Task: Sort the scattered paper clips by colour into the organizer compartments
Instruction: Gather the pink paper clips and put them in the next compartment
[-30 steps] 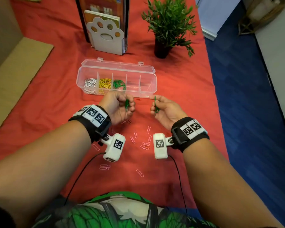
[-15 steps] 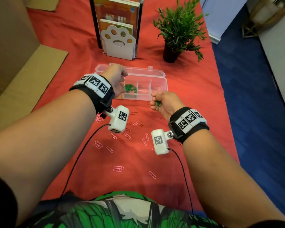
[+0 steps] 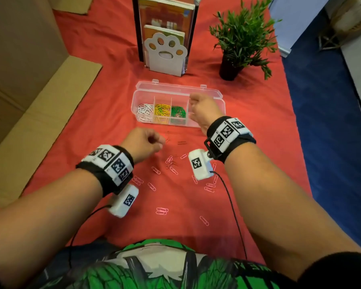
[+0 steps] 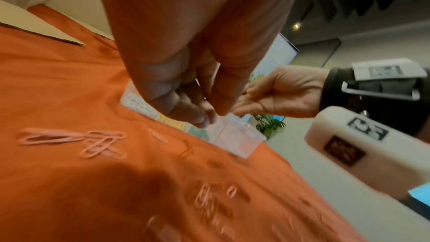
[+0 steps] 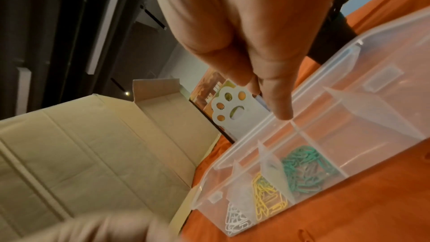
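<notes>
The clear organizer [image 3: 221,105] lies open on the red cloth, with white clips [image 3: 145,111], yellow clips [image 3: 162,111] and green clips [image 3: 178,112] in its three left compartments. My right hand [image 3: 202,109] hovers over the compartment just right of the green one. In the right wrist view its fingers [image 5: 280,109] point down at the organizer [image 5: 372,135] and hold nothing I can see. My left hand [image 3: 144,144] is curled just above the cloth in front of the box, beside two dark red clips [image 3: 181,142]. Pink clips [image 3: 171,163] lie scattered between my wrists.
A paw-shaped bookend [image 3: 165,53] with books and a potted plant [image 3: 238,38] stand behind the organizer. A cardboard box [image 3: 19,59] with a folded-out flap borders the cloth on the left. The table's right edge drops to blue floor [image 3: 331,142].
My left hand pulled back from the organizer to the cloth in front of it. My right hand moved up over the organizer, and the green clips it held are no longer visible.
</notes>
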{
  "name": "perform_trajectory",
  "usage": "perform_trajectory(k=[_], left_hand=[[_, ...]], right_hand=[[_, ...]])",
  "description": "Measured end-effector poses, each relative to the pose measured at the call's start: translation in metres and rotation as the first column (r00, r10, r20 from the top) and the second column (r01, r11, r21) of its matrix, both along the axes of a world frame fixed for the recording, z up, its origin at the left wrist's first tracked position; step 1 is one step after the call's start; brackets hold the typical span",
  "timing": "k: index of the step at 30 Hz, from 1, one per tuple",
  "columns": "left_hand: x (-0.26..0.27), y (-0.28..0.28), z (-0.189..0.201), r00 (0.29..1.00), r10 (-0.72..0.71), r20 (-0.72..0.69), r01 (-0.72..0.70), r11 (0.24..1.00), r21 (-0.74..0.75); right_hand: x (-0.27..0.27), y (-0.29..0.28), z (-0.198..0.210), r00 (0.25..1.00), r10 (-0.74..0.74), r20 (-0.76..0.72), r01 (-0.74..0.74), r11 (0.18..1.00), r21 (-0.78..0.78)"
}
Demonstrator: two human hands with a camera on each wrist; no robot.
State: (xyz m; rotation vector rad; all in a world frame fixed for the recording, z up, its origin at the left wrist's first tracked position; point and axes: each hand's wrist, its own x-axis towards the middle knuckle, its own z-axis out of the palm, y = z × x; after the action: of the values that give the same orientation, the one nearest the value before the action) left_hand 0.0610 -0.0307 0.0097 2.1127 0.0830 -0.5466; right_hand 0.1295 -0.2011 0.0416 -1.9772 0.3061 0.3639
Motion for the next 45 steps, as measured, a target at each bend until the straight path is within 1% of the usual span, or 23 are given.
perform_trajectory(k=[3, 6, 9, 11, 14, 16, 18, 22, 25, 27, 28, 31, 32, 33, 34, 35, 36, 37, 39, 40, 42, 43, 45], left_hand=[[-0.023, 0.008, -0.006, 0.98, -0.193, -0.059, 0.2, 0.968, 0.155], [-0.041, 0.008, -0.011, 0.929, -0.345, -0.134, 0.369, 0.895, 0.252], [-0.058, 0.001, -0.015, 0.857, -0.479, -0.191, 0.516, 0.8, 0.306], [-0.068, -0.005, -0.019, 0.81, -0.546, -0.214, 0.586, 0.735, 0.343], [-0.08, -0.012, -0.023, 0.736, -0.637, -0.231, 0.668, 0.627, 0.401], [-0.085, -0.015, -0.024, 0.681, -0.697, -0.225, 0.708, 0.547, 0.447], [-0.088, -0.018, -0.026, 0.648, -0.732, -0.212, 0.723, 0.502, 0.475], [-0.092, -0.021, -0.032, 0.596, -0.782, -0.179, 0.728, 0.433, 0.531], [-0.094, -0.021, -0.035, 0.571, -0.805, -0.164, 0.74, 0.418, 0.527], [-0.096, -0.021, -0.038, 0.57, -0.809, -0.143, 0.742, 0.432, 0.512], [-0.097, -0.02, -0.039, 0.576, -0.806, -0.132, 0.741, 0.448, 0.5], [-0.098, -0.019, -0.039, 0.62, -0.776, -0.112, 0.726, 0.514, 0.457], [-0.097, -0.018, -0.038, 0.644, -0.758, -0.105, 0.714, 0.545, 0.44], [-0.096, -0.017, -0.038, 0.671, -0.735, -0.102, 0.698, 0.579, 0.421], [-0.094, -0.015, -0.038, 0.706, -0.701, -0.105, 0.676, 0.622, 0.394], [-0.091, -0.013, -0.038, 0.75, -0.652, -0.116, 0.644, 0.679, 0.353], [-0.088, -0.012, -0.039, 0.797, -0.587, -0.141, 0.6, 0.747, 0.285], [-0.085, -0.01, -0.039, 0.841, -0.511, -0.178, 0.539, 0.822, 0.185], [-0.08, -0.008, -0.035, 0.902, -0.333, -0.276, 0.336, 0.941, -0.037], [-0.078, -0.008, -0.032, 0.915, -0.231, -0.331, 0.203, 0.972, -0.119], [-0.075, -0.008, -0.02, 0.889, -0.052, -0.454, -0.069, 0.967, -0.245], [-0.073, -0.006, -0.014, 0.86, -0.003, -0.511, -0.176, 0.937, -0.302], [-0.067, 0.001, -0.008, 0.815, 0.034, -0.579, -0.321, 0.858, -0.401]], right_hand=[[-0.024, -0.011, 0.001, 1.0, 0.007, -0.008, -0.007, 1.0, 0.005], [-0.059, -0.022, -0.005, 0.985, 0.164, -0.06, -0.172, 0.971, -0.167], [-0.098, -0.032, -0.015, 0.924, 0.338, -0.177, -0.382, 0.832, -0.402], [-0.126, -0.037, -0.023, 0.868, 0.404, -0.287, -0.496, 0.719, -0.487], [-0.163, -0.04, -0.039, 0.799, 0.427, -0.424, -0.6, 0.612, -0.514], [-0.183, -0.041, -0.046, 0.768, 0.44, -0.466, -0.64, 0.546, -0.54], [-0.2, -0.04, -0.051, 0.745, 0.454, -0.49, -0.667, 0.478, -0.572], [-0.22, -0.036, -0.059, 0.765, 0.448, -0.462, -0.638, 0.428, -0.64], [-0.228, -0.03, -0.062, 0.775, 0.473, -0.419, -0.614, 0.407, -0.676], [-0.229, -0.027, -0.06, 0.771, 0.478, -0.421, -0.623, 0.425, -0.657], [-0.228, -0.029, -0.062, 0.779, 0.464, -0.423, -0.62, 0.462, -0.635], [-0.214, -0.039, -0.065, 0.801, 0.402, -0.444, -0.595, 0.618, -0.513], [-0.208, -0.043, -0.066, 0.827, 0.355, -0.437, -0.544, 0.702, -0.459], [-0.202, -0.047, -0.065, 0.859, 0.278, -0.43, -0.446, 0.819, -0.361], [-0.197, -0.051, -0.063, 0.888, 0.168, -0.429, -0.284, 0.933, -0.222], [-0.192, -0.054, -0.062, 0.898, 0.044, -0.438, -0.087, 0.993, -0.079], [-0.188, -0.058, -0.061, 0.895, -0.056, -0.443, 0.075, 0.997, 0.025], [-0.184, -0.063, -0.06, 0.895, -0.125, -0.428, 0.173, 0.982, 0.075], [-0.178, -0.072, -0.063, 0.911, -0.192, -0.365, 0.241, 0.966, 0.094], [-0.175, -0.074, -0.065, 0.919, -0.209, -0.335, 0.249, 0.965, 0.079], [-0.167, -0.079, -0.07, 0.936, -0.222, -0.274, 0.222, 0.975, -0.031], [-0.162, -0.079, -0.071, 0.948, -0.215, -0.235, 0.185, 0.972, -0.142], [-0.152, -0.077, -0.073, 0.969, -0.183, -0.166, 0.111, 0.923, -0.369]])
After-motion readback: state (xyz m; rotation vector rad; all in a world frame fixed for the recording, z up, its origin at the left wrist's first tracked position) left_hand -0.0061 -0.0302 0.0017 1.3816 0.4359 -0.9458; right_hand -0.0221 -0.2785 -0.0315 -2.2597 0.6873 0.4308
